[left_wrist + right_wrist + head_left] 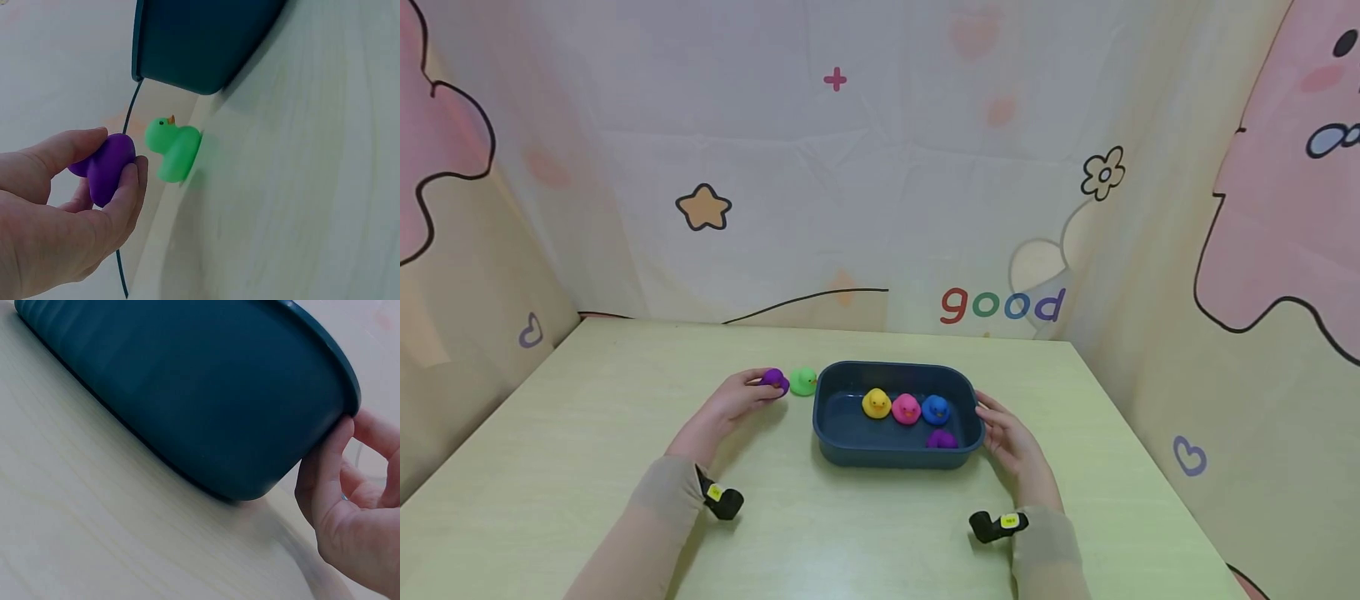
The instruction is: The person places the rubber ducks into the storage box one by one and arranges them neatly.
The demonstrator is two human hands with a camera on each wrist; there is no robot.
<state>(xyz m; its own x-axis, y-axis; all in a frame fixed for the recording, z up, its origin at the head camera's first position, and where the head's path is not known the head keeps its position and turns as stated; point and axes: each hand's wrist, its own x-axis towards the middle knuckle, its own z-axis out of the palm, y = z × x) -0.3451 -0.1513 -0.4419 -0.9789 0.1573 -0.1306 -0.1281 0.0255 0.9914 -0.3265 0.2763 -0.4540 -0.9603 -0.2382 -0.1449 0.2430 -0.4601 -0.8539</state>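
My left hand [739, 402] pinches a purple rubber duck [109, 169] between thumb and fingertips, left of the basin. Close beside it on the table stands a green rubber duck [803, 382] with an orange beak. A dark blue rectangular basin [891, 458] with rounded corners sits at the middle. Inside it are a yellow duck [876, 403], a pink duck [906, 409], a blue duck [936, 410] and a second purple duck [942, 439], partly hidden by the near wall. At the basin's right end, my right hand [1011, 437] holds the rim with thumb and fingers.
A pale wood-grain table [850, 542] lies under everything. Printed cloth [880, 208] hangs behind it and along both sides. Each wrist carries a small black camera, one on the left sleeve [658, 500] and one on the right sleeve [1048, 542].
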